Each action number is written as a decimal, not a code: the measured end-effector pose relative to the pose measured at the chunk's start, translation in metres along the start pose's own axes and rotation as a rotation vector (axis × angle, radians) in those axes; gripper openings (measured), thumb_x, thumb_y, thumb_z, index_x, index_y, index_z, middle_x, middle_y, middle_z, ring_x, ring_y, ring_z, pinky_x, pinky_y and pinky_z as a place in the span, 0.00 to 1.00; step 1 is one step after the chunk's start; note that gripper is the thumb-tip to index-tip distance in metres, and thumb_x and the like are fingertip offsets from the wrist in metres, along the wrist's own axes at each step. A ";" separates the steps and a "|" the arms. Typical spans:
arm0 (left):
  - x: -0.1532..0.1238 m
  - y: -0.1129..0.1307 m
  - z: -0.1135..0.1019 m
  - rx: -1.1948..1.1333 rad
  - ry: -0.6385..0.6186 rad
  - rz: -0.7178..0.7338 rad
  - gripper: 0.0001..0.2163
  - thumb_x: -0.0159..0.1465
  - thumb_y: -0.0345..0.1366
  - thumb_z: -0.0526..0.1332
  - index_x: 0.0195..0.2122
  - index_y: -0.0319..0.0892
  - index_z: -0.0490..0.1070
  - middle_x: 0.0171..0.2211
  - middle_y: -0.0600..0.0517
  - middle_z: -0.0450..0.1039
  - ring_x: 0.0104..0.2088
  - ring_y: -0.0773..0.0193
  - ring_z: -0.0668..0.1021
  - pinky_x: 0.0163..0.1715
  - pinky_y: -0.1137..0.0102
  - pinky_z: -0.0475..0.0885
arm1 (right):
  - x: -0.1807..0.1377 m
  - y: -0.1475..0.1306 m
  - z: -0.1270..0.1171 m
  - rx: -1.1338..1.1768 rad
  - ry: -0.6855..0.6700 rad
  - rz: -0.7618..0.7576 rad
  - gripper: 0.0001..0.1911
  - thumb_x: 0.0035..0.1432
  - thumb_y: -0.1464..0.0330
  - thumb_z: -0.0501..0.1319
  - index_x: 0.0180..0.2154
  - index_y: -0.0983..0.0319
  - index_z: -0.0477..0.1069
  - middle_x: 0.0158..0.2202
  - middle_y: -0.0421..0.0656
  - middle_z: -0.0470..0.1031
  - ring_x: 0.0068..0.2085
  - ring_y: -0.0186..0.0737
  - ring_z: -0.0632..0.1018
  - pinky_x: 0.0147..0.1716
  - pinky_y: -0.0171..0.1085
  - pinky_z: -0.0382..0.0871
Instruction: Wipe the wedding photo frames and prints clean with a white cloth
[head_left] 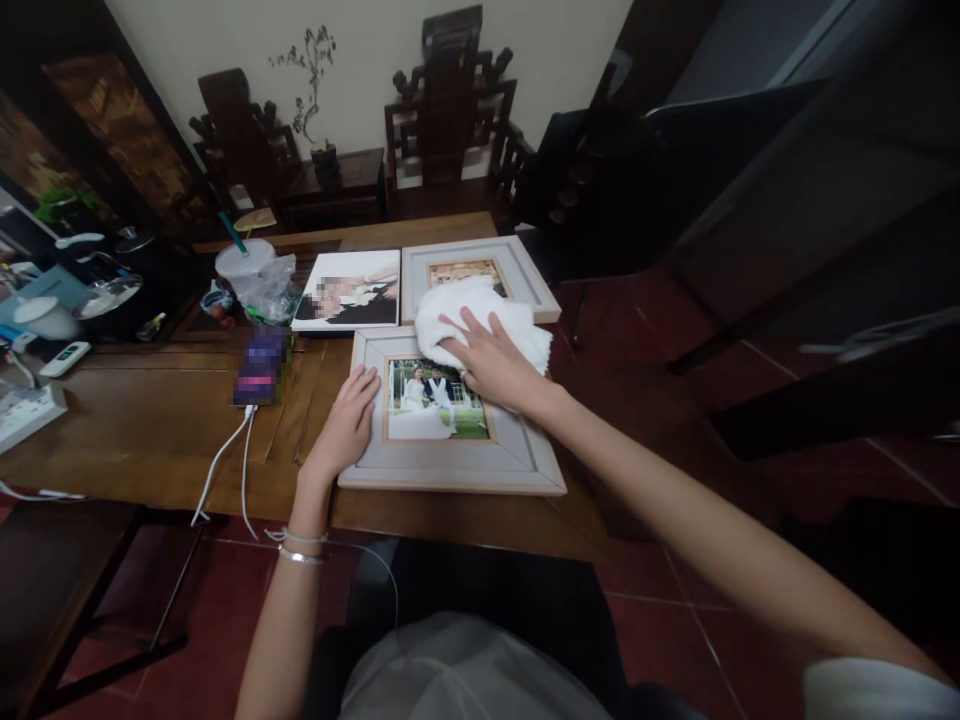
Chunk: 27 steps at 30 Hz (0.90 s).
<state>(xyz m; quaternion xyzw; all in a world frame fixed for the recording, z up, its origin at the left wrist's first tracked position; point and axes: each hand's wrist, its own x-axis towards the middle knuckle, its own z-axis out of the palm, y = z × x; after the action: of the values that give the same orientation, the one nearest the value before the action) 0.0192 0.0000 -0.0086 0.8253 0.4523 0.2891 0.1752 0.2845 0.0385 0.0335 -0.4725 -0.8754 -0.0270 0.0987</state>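
Note:
A picture frame (pixel 450 465) with a pale, wide border and a photo of two people outdoors lies on the table in front of me. My left hand (pixel 351 420) rests flat and open along its left border, fingers pointing away from me. At the upper right of the same frame, my right hand (pixel 491 360) is on a bunched white cloth (pixel 442 305), its fingers curved over and gripping it. The cloth covers the frame's upper right part and overlaps a second pale picture frame (pixel 525 270) behind it.
A photo panel (pixel 352 275) lies behind and to the left. Further left are a phone (pixel 259 368) with a white cable (pixel 223 450), a lidded cup (pixel 246 258), a plastic bag (pixel 274 290) and a power strip (pixel 30 412). The wooden table's (pixel 150 430) front edge runs before my lap.

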 end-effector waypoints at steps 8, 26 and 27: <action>0.002 0.002 0.002 0.025 0.032 -0.028 0.21 0.69 0.30 0.47 0.62 0.37 0.63 0.64 0.40 0.62 0.68 0.54 0.59 0.67 0.50 0.55 | -0.052 -0.050 -0.024 0.134 -0.281 -0.110 0.32 0.51 0.85 0.50 0.56 0.64 0.69 0.68 0.53 0.56 0.67 0.66 0.55 0.59 0.68 0.55; 0.008 0.026 -0.006 -0.160 0.067 -0.139 0.25 0.73 0.45 0.40 0.68 0.39 0.51 0.69 0.43 0.50 0.69 0.59 0.55 0.69 0.57 0.48 | 0.038 -0.082 -0.003 0.010 -0.133 -0.070 0.20 0.63 0.75 0.52 0.54 0.69 0.71 0.69 0.54 0.53 0.69 0.61 0.49 0.66 0.57 0.46; 0.008 0.025 -0.006 -0.155 0.080 -0.140 0.26 0.73 0.45 0.40 0.68 0.39 0.51 0.70 0.42 0.50 0.69 0.58 0.54 0.69 0.56 0.48 | 0.045 -0.080 -0.002 0.004 -0.144 -0.054 0.21 0.62 0.75 0.52 0.55 0.70 0.71 0.68 0.55 0.54 0.69 0.61 0.50 0.66 0.57 0.46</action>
<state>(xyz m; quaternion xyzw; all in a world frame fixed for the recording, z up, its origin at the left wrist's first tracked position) 0.0354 -0.0062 0.0122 0.7636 0.4917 0.3430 0.2399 0.1938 0.0309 0.0481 -0.4491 -0.8927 0.0062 0.0358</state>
